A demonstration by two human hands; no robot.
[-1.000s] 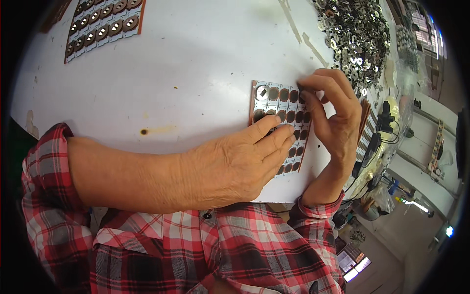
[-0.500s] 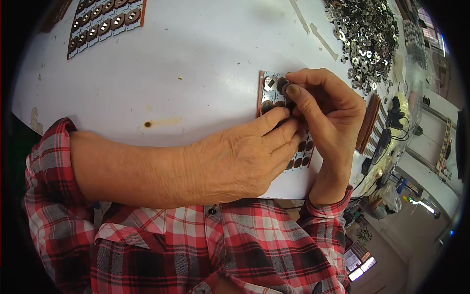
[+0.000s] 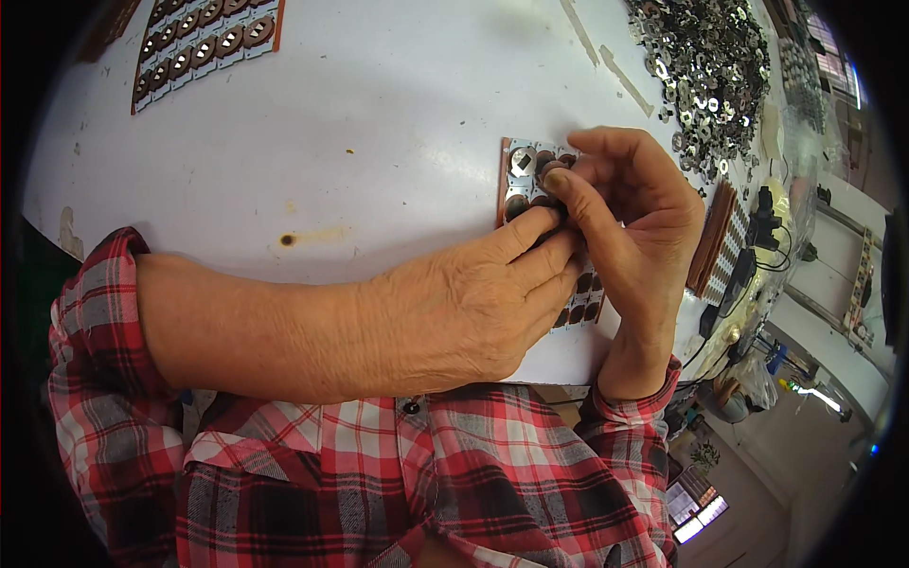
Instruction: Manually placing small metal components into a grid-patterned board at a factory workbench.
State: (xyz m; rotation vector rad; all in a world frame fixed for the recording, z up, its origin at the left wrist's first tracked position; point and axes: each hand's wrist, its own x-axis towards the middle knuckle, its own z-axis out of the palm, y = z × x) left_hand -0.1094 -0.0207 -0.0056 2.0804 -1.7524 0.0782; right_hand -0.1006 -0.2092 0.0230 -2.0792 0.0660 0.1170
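A light-coloured panel of small circuit boards (image 3: 518,185) with a brown edge strip lies on the table in front of me. Rows of dark round spots run across it, and a silvery round metal clip (image 3: 523,161) sits in its far left corner. My left hand (image 3: 483,293) reaches across the panel, palm down, with bent fingers close together; their tips are partly hidden, as is whatever they hold. Beside them my right hand (image 3: 639,199) has its thumb at a dark round spot near the far edge. Its index finger stands raised, apart from the thumb.
A heap of loose metal clips (image 3: 715,76) spreads at the far right. Closer, a stack of similar panels (image 3: 718,241) stands by black cables (image 3: 765,227). Another panel fitted with round pieces (image 3: 204,47) lies at the far left. Tape strips (image 3: 625,80) mark the white table (image 3: 398,104).
My right index finger has lifted away from the thumb, and the thumb has shifted slightly left over the panel. My left hand has stayed almost still.
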